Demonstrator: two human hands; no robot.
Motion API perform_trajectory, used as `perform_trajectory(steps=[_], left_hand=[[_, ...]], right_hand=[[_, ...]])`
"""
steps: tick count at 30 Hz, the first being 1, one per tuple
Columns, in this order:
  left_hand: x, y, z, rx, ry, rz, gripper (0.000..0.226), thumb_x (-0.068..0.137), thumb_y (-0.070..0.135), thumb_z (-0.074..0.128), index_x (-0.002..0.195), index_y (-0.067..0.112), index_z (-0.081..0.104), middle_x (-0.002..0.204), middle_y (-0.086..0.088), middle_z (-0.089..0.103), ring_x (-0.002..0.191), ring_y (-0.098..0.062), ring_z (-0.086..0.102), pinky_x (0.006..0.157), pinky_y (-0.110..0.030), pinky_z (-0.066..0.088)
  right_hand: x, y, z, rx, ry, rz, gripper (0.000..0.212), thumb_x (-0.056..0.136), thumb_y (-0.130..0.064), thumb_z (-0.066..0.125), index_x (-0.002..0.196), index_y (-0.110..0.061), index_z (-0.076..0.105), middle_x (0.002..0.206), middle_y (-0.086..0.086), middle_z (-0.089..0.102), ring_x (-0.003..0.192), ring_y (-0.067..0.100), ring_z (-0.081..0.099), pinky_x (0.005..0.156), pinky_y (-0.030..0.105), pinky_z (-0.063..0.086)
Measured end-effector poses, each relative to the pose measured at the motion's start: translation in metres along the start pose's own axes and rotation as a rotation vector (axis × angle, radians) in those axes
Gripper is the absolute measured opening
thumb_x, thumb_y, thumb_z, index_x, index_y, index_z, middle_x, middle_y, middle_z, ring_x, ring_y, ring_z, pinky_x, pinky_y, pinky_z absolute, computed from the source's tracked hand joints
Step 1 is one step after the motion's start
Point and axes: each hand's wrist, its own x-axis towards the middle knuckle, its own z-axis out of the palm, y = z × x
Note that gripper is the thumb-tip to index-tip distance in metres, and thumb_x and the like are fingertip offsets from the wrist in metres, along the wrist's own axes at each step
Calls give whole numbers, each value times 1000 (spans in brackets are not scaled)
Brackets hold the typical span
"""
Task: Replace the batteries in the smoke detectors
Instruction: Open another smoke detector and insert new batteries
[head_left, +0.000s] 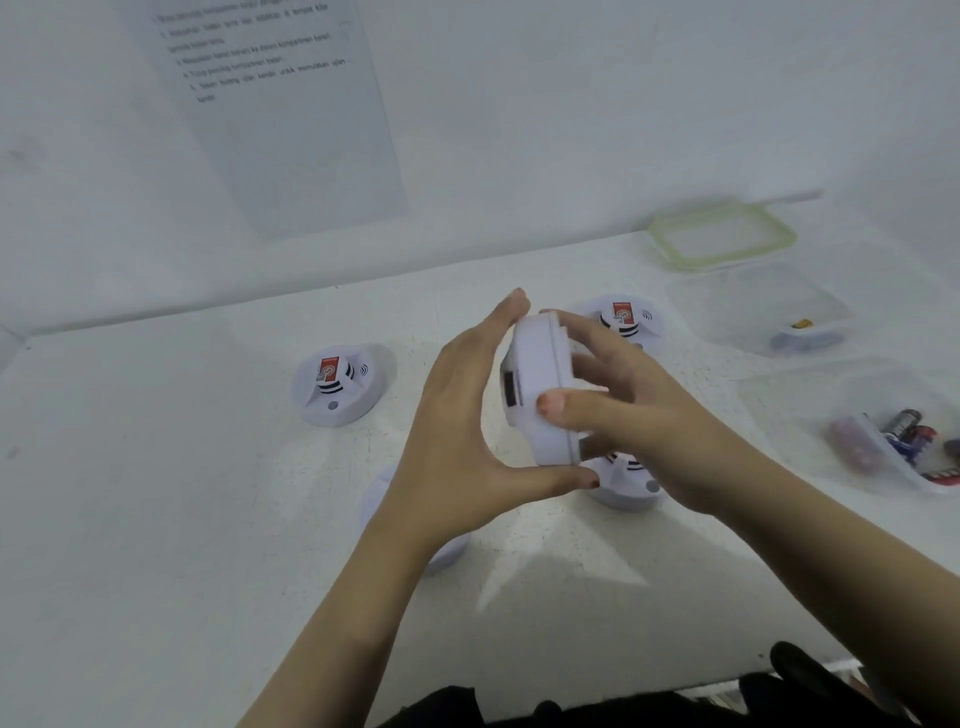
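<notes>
I hold a white round smoke detector (535, 384) on edge above the table, its flat back turned to the left with a dark slot showing. My left hand (462, 431) grips its rim between fingertips at the top and thumb at the bottom. My right hand (628, 410) grips it from the right, thumb across the front edge. Three more detectors lie on the table: one at the left (337, 384), one behind my hands (623, 317), one below my right hand (623, 483). A white round piece (379, 499) lies partly hidden under my left wrist.
Two clear plastic tubs stand at the right: the far tub (727, 312) holds a couple of batteries (802, 332), the near tub (810, 395) holds several batteries (904, 441). A green-rimmed lid (722, 236) lies by the wall. A printed instruction sheet (291, 114) hangs on the wall.
</notes>
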Motion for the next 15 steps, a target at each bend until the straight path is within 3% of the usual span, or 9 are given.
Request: perform_trajectory(steps=[3, 7, 9, 12, 15], left_hand=[[-3, -6, -1, -65, -24, -83, 105, 57, 55, 81, 144, 38, 27, 146, 29, 34, 136, 5, 34, 105, -6, 28], [-4, -8, -1, -98, 13, -73, 85, 61, 52, 79, 135, 38, 40, 134, 28, 48, 127, 6, 45, 99, -4, 32], [-4, -6, -2, -118, 46, -72, 82, 61, 51, 80, 132, 36, 43, 130, 30, 51, 125, 5, 47, 97, -5, 34], [-4, -5, -4, -168, 71, -66, 79, 62, 44, 81, 130, 32, 43, 129, 31, 52, 124, 2, 50, 97, -7, 38], [-4, -7, -6, -201, 65, -77, 81, 63, 37, 82, 133, 26, 43, 132, 25, 53, 125, -4, 51, 98, -12, 41]], right_hand=[[-1, 4, -7, 267, -166, -23, 46, 71, -37, 69, 116, -37, 62, 112, 1, 68, 101, 22, 66, 71, 39, 58], [2, 13, -17, 530, -254, -19, 80, 70, -44, 72, 137, -10, 45, 127, 22, 54, 112, 41, 54, 78, 48, 54], [1, 16, -20, 588, -255, -9, 76, 72, -41, 70, 136, -10, 46, 130, 21, 53, 114, 40, 54, 77, 49, 54], [1, 19, -23, 555, -176, 15, 51, 82, -32, 52, 130, -16, 56, 129, 15, 59, 114, 39, 58, 79, 51, 54], [2, 16, -25, 470, -65, 19, 55, 85, -26, 40, 139, -31, 41, 121, 0, 66, 104, 34, 65, 69, 42, 58]])
